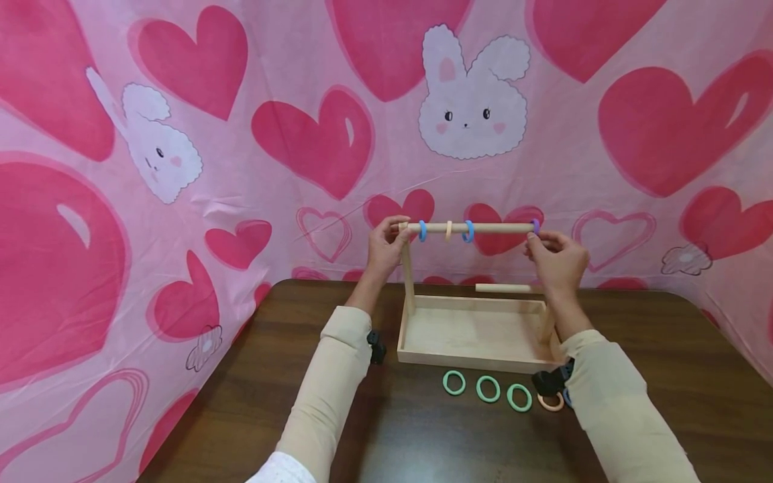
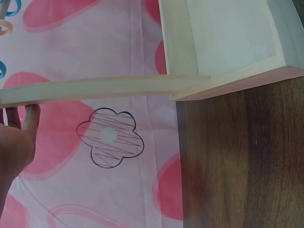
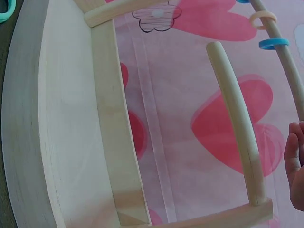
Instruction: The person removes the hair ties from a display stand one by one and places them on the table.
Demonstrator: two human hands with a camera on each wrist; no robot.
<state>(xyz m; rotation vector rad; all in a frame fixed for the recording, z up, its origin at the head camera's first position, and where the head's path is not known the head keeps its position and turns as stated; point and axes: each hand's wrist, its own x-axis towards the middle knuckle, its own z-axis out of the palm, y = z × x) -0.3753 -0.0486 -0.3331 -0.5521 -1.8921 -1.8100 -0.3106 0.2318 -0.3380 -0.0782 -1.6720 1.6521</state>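
1) Clock places take the middle of the wooden box (image 1: pixel 471 362) in the head view as centre; the box sits on the brown bench (image 1: pixel 272 402)
2) At 10 o'clock the left hand (image 1: pixel 385 245) has its fingers bent about the top of the left post (image 1: pixel 408 278), where the upper rod (image 1: pixel 495 228) begins
3) The upper rod runs level across 12 o'clock, carrying from its 9 o'clock end a blue ring (image 1: pixel 423 232), a peach ring (image 1: pixel 448 232) and a second blue ring (image 1: pixel 472 233), all hanging apart
4) At 2 o'clock the right hand (image 1: pixel 558 260) pinches a purple ring (image 1: pixel 535 226) between thumb and fingers, at the rod's 3 o'clock end
5) The lower rod (image 1: pixel 504 288) shows at 1 o'clock; the right wrist view has it jutting from the right post (image 3: pixel 259 211)
6) Just beside the box on the bench, three green rings (image 1: pixel 478 389) lie flat from 7 to 5 o'clock, with an orange ring (image 1: pixel 551 410) and a third blue ring (image 1: pixel 566 398) near 4, both partly hidden by the right wrist camera (image 1: pixel 552 380) and sleeve (image 1: pixel 622 402)
7) Behind hangs a pink cloth (image 1: pixel 386 134) with hearts and rabbit faces
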